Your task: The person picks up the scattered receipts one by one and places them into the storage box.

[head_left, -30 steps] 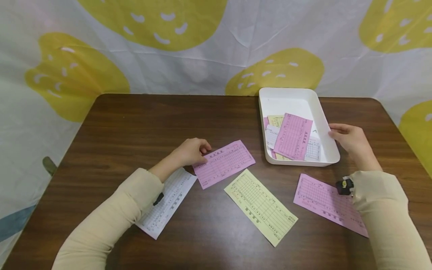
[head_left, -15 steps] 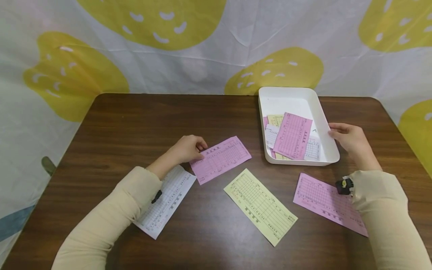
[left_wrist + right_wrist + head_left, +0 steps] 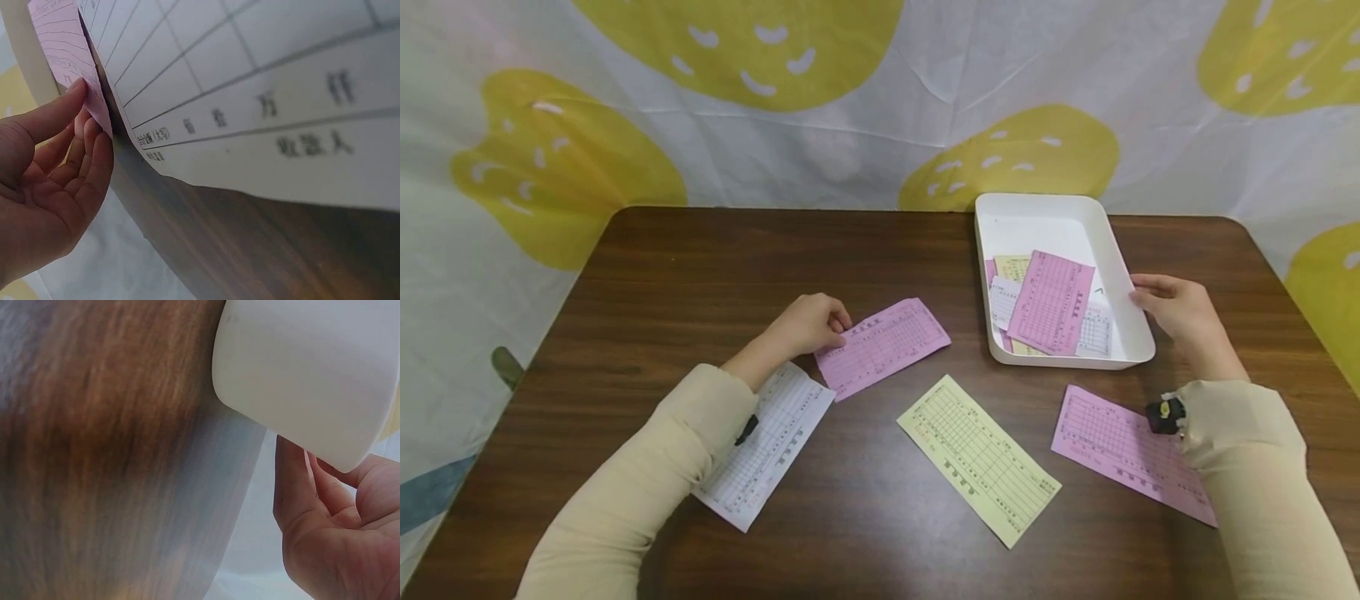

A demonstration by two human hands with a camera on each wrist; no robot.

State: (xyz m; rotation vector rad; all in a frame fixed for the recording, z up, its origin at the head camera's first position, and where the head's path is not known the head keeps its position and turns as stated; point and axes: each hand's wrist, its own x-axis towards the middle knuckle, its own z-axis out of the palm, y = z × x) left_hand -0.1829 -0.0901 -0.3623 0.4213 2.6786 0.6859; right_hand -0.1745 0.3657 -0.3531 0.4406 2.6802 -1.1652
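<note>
Dark brown wood-grain table [image 3: 722,262], backed by a white cloth [image 3: 842,158] printed with large yellow shapes. Landmark: the shallow white tray with rounded corners [image 3: 1138,329], toward the table's far right.

Left hand [image 3: 808,323]: thumb and fingertips pinch the left end of a pink rectangular paper slip with a printed grid [image 3: 895,337]. That slip is left of the tray, apart from it. Whether its free end touches the table, cannot tell.

Right hand [image 3: 1183,312]: fingertips and thumb at the tray's right wall. Tips hidden in the right wrist view; cannot tell whether they pinch the wall or only touch it.

Further out: white gridded paper slip [image 3: 775,442], left of the tray and nearer the person; pale yellow gridded paper slip [image 3: 981,462], in front of the tray; second pink paper slip [image 3: 1112,433], front and right of the tray, one end hidden by a cream sleeve [image 3: 1247,433]. Inside the tray, overlapping loose slips, a pink paper slip on top [image 3: 1051,304].

Handling, as judged: thin paper probably wants a firm, small pinch without creasing the corner. Raising the gripped end first should avoid dragging the nearby white slip. Steady, light contact from the right hand would best avoid shifting the tray.
</note>
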